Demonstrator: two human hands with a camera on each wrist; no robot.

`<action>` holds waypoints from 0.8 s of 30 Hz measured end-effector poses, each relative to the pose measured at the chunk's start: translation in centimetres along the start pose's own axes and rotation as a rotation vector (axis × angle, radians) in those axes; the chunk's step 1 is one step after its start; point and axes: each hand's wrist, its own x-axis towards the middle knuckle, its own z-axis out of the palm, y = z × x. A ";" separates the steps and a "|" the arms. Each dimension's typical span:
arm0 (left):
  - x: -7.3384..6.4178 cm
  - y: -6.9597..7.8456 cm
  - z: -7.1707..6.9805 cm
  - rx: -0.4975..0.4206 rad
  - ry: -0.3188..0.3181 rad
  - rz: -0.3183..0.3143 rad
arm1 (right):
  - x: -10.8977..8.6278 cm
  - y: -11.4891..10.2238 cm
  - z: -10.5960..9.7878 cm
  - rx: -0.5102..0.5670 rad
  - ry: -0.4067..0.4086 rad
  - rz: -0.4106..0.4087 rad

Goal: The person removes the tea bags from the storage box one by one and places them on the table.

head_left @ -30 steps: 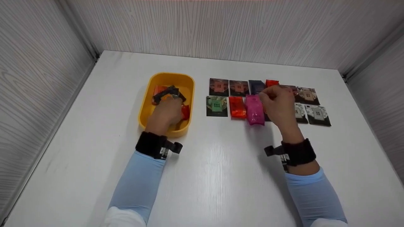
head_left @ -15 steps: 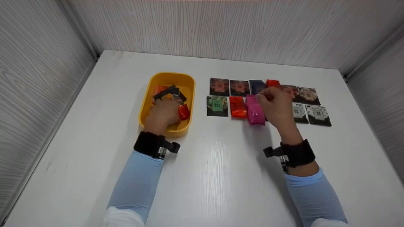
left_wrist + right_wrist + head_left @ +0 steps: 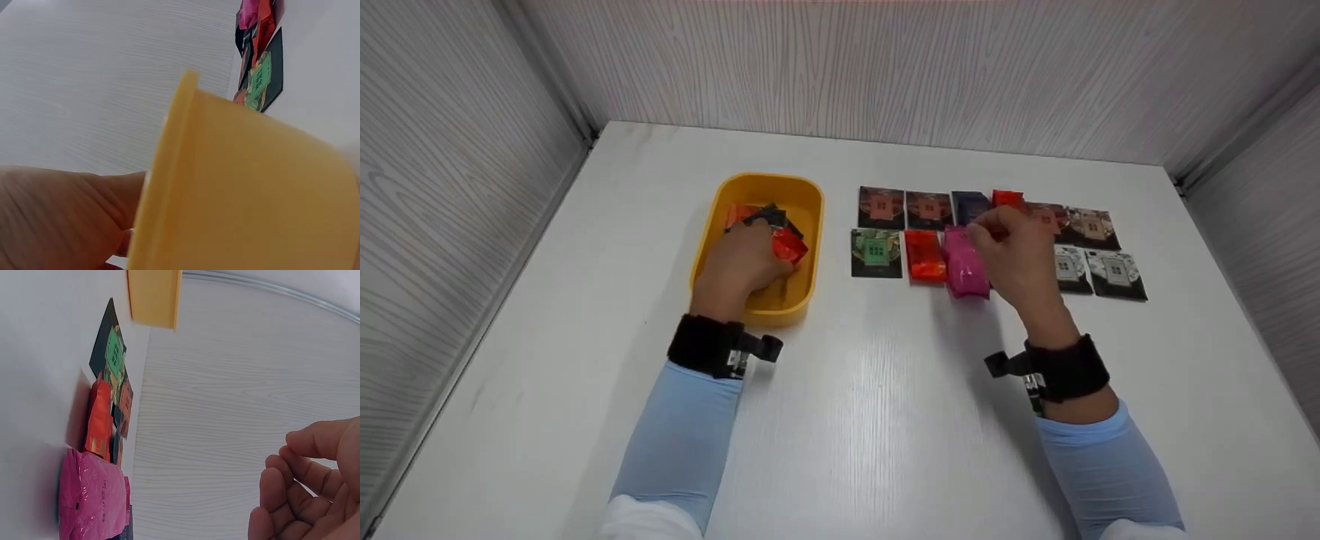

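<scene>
In the head view my left hand is inside the yellow bin, holding a glossy red packet between thumb and fingers. The bin wall covers most of that grip in the left wrist view. Beneath the hand, dark sachets and an orange-red packet lie partly covered. My right hand hovers over the laid-out packets, fingers loosely bent; nothing is between them in the right wrist view. Closest to it is a puffy pink packet.
Two rows of packets lie right of the bin. They include a green-labelled sachet, a red packet, dark red-labelled sachets and white-labelled sachets. A wood-grain panel stands behind the white table.
My left hand has shifted left and slightly back within the bin, and the red packet has come up against its thumb and fingers. The right hand has barely moved.
</scene>
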 end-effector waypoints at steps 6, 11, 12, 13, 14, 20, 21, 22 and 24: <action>-0.5 0.2 -0.1 -0.082 0.104 0.035 | -0.3 0.0 0.1 0.020 0.005 -0.027; -0.7 0.5 -0.6 -0.124 0.191 0.057 | -0.3 -0.1 0.2 0.031 -0.001 -0.030; -0.7 0.6 -0.8 -0.139 0.202 0.056 | -0.3 -0.1 0.1 0.031 0.000 -0.034; -0.7 0.8 -1.0 -0.156 0.221 0.055 | -0.3 -0.2 0.1 0.031 0.001 -0.035; -0.7 1.0 -1.2 -0.173 0.239 0.055 | -0.3 -0.2 0.1 0.029 0.001 -0.036; -1.7 2.5 -1.9 -0.243 0.397 0.123 | -0.3 -0.4 0.2 0.016 -0.003 -0.035; -2.0 2.8 -1.9 -0.258 0.420 0.150 | -0.3 -0.4 0.3 0.014 -0.006 -0.033; -2.3 3.1 -1.9 -0.275 0.438 0.182 | -0.4 -0.5 0.3 0.011 -0.010 -0.031; -2.8 3.7 -1.7 -0.314 0.451 0.237 | -0.4 -0.6 0.4 0.007 -0.020 -0.024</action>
